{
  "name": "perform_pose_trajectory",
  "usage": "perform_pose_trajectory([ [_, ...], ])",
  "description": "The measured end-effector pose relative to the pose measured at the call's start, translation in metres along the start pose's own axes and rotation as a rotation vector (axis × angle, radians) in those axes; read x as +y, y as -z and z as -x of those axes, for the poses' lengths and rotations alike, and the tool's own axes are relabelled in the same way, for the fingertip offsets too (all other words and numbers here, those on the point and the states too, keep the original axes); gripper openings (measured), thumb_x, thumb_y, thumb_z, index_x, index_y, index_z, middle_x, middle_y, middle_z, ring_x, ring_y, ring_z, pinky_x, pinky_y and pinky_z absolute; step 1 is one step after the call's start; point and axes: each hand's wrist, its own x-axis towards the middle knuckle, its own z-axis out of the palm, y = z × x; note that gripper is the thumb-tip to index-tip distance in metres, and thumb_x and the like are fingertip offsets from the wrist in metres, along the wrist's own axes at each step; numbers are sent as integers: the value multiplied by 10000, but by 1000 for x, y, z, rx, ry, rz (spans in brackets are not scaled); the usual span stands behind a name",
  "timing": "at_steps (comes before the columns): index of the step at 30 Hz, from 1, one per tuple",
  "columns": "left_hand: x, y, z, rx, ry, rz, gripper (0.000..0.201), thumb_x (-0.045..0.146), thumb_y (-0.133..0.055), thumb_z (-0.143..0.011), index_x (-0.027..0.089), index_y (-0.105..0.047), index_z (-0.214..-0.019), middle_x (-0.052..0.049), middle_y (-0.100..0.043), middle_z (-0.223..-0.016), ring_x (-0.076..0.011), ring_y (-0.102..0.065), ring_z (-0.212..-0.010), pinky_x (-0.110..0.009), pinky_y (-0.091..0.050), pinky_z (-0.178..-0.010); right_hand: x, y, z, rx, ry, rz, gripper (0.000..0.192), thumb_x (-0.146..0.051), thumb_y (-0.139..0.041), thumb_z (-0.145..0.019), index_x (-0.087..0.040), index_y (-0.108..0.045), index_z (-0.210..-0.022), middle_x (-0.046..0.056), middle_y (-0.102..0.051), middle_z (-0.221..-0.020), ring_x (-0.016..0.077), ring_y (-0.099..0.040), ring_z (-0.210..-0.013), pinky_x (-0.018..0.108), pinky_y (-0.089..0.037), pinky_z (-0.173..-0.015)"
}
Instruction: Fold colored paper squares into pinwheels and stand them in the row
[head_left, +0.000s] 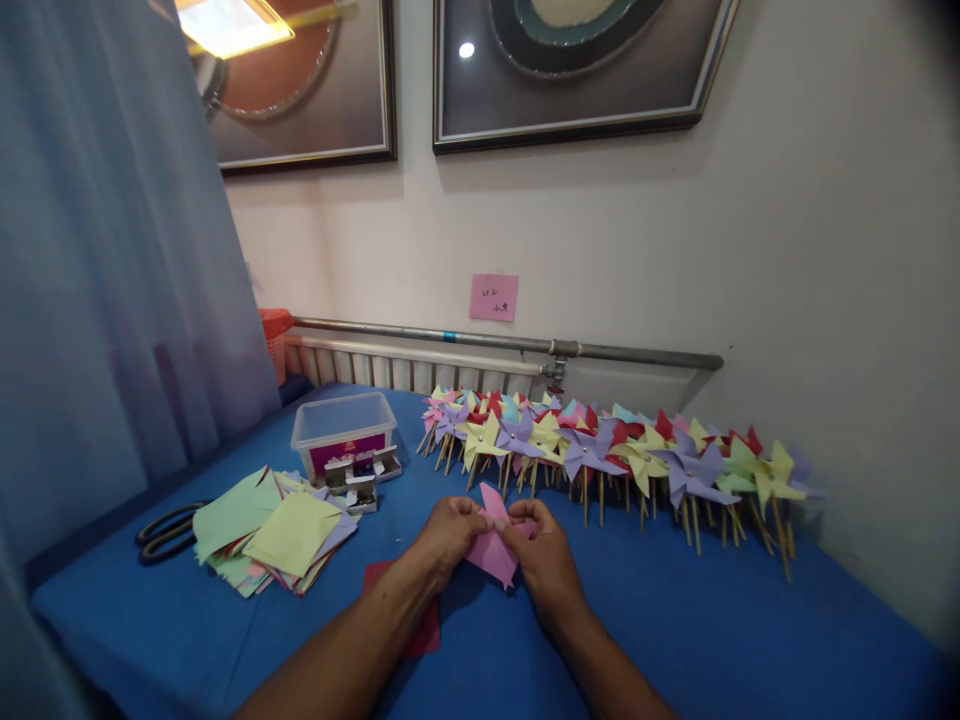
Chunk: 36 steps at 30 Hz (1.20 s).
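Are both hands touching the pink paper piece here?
Touching. The head view shows the left hand and right hand both pinching the pink paper piece, fingers overlapping its upper edge.

Matt pink paper (491,548) (blue cloth (675,620))

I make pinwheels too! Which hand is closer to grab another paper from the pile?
Probably the left hand. The paper stack lies on its side of the blue table, while the right hand is farther away. Both hold the pink paper.
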Motion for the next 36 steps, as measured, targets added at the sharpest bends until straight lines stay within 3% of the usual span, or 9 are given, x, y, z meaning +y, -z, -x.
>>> perform_pose_trajectory([
  [14, -2, 2, -3, -25, -22, -86, 311, 352, -816, -628, 149, -580, -626, 44, -508, -502, -74, -386, -463, -233, -258, -489, 7, 1, -3, -14, -32, -41, 354, -445, -805, -627, -229, -599, -818, -15, -640, -711, 166, -576, -604, 279, -472, -565],
  [19, -2, 2, -3, 1, -45, -176, 243, 287, -770, -682, 157, -575, -623, 48, -500, -501, -77, -382, -463, -230, -253, -478, 6, 1, -3, -34, -38, -57, 379, -461, -824, -620, -230, -606, -828, -24, -640, -680, 170, -585, -592, 280, -466, -554],
  [25, -2, 4, -9, 69, -30, -61, 193, 225, -713, -721, 160, -559, -624, 46, -508, -507, -75, -397, -449, -219, -270, -483, 1, -4, -1, -96, -160, -252, 510, -485, -844, -604, -223, -586, -958, -16, -682, -668, 196, -643, -580, 313, -500, -591],
  [29, -1, 6, -11, 129, -54, -36, 179, 205, -721, -716, 158, -569, -632, 51, -510, -515, -72, -387, -451, -213, -277, -486, 3, -6, 0, -190, -180, -242, 487, -460, -859, -599, -209, -629, -946, 19, -715, -704, 209, -665, -600, 345, -523, -646],
  [36, 6, 6, -7, 146, -127, -211, 191, 157, -671, -746, 169, -555, -595, 61, -479, -486, -80, -377, -445, -216, -253, -463, 12, -3, -5, -112, -145, -212, 504, -522, -807, -662, -222, -615, -1017, -27, -639, -597, 190, -602, -528, 297, -443, -541],
])
